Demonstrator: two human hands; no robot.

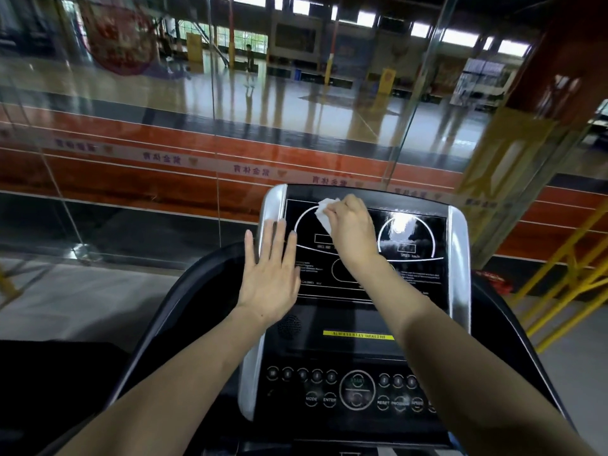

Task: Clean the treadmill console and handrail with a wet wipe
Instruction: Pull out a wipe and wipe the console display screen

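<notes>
The wet wipe (324, 213) is a small white crumpled sheet pressed against the far upper part of the treadmill console (365, 291), on the left-hand dial of the black display panel (411, 281); most of it is hidden under the fingers, and the visible part trails from the far top edge down and toward the near side, so its long axis looks roughly far-to-near with a slight lean to the left; it is too bunched to say more. The right hand (350, 227) is closed on the wipe, fingers curled over it and knuckles up, pushing it flat to the glass; the left hand (271, 274) lies open, fingers spread and together with the palm flat, across the silver left trim (273, 205) and the panel's left edge, seemingly bracing.

The step in hand looks like wiping the upper display, with the work early; the right dial (406, 236), the yellow label strip (358, 336) and the button cluster (355, 390) on the near side lie outside where the wipe rests, and I cannot tell whether they have been cleaned; the dark curved handrail (158, 320) sweeping down the left side is untouched by either hand. The next move likely calls for sweeping the wipe rightward across the panel with even pressure, then working nearer toward the buttons, pressing lightly there so no key is triggered.

Beyond the console stands a glass partition (197, 143), and past it a polished sports hall floor (296, 103); yellow railings (559, 274) stand at the right.
</notes>
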